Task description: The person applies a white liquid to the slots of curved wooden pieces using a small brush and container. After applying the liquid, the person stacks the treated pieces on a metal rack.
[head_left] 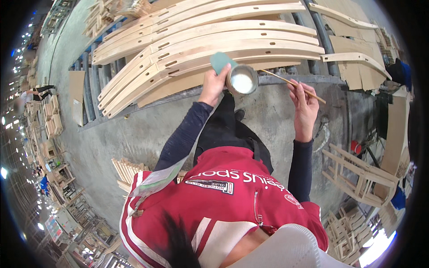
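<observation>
My left hand (213,85) is wrapped round a small round pot (230,82) with whitish liquid (242,83) in it. A flat green piece with a rounded end (220,61) sticks out between that hand and the pot; I cannot tell what it is. In my right hand (304,109) a thin wooden stick (279,77) is pinched between the fingers. Its far end points at the pot's right side, apart from it as far as I can see; whether it has bristles is too small to tell. Just beyond both hands lie long curved wooden pieces with slots (187,56).
The wooden pieces rest on a roller conveyor (322,38) with a grey frame edge. More curved pieces (357,58) lie on cardboard at the far right. A wooden chair frame (357,176) stands right. Bundled wooden sticks (123,172) are at my left. Another person (38,94) is far left.
</observation>
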Action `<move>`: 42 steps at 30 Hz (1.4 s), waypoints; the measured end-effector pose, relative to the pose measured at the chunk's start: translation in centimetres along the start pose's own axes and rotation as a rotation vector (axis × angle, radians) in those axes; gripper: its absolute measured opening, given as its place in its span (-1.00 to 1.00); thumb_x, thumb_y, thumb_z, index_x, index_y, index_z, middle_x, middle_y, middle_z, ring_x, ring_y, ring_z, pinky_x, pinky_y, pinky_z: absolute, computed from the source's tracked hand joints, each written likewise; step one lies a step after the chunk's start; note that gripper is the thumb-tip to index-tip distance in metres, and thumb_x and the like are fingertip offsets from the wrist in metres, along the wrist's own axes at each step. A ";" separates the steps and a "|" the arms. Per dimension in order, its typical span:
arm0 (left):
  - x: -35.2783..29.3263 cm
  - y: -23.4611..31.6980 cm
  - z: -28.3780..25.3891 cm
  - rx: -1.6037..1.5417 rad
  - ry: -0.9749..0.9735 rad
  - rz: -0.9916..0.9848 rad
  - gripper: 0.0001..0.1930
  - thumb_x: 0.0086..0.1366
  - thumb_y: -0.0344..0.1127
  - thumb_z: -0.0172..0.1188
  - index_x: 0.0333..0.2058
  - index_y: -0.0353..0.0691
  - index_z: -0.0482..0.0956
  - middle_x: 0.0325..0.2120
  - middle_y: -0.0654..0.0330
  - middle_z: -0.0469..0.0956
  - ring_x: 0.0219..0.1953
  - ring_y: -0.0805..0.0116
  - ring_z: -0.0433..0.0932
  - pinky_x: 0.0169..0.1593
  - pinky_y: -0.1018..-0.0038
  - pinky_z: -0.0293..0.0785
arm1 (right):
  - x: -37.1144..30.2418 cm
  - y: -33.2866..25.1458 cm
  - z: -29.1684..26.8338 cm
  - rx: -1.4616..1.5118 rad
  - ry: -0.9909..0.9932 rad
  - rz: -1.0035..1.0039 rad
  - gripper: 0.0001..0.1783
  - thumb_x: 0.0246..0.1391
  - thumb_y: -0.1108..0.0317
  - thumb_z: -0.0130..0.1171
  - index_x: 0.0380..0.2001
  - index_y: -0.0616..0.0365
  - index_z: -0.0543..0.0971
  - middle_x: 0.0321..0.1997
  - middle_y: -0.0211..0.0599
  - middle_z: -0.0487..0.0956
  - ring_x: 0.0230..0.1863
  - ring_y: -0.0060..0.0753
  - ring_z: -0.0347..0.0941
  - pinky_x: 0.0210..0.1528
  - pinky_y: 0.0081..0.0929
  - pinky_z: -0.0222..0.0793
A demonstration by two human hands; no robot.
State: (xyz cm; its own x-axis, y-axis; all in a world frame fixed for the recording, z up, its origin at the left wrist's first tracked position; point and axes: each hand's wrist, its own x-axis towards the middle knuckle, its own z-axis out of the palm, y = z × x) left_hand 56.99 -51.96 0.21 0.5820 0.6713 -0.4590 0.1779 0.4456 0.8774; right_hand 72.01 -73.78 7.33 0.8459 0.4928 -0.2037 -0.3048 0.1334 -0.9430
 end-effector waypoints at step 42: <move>7.1 4.5 2.6 0.404 0.091 0.394 -0.58 0.31 -0.01 0.22 -0.37 -0.35 0.68 -0.62 0.29 0.59 -0.56 0.60 0.42 -0.47 0.56 0.36 | 8.4 0.3 4.9 -0.693 -0.250 -0.401 -0.91 0.15 0.50 0.23 -0.32 0.32 0.57 -0.32 -0.29 0.65 -0.25 -0.50 0.63 -0.19 -0.64 0.52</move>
State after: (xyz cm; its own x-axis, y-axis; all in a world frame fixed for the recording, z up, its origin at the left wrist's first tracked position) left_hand 64.02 -46.73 1.22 0.5982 0.7973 -0.0803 0.2605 -0.0987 0.9604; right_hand 76.86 -65.37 6.63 0.6861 0.7076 0.1688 0.4051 -0.1789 -0.8966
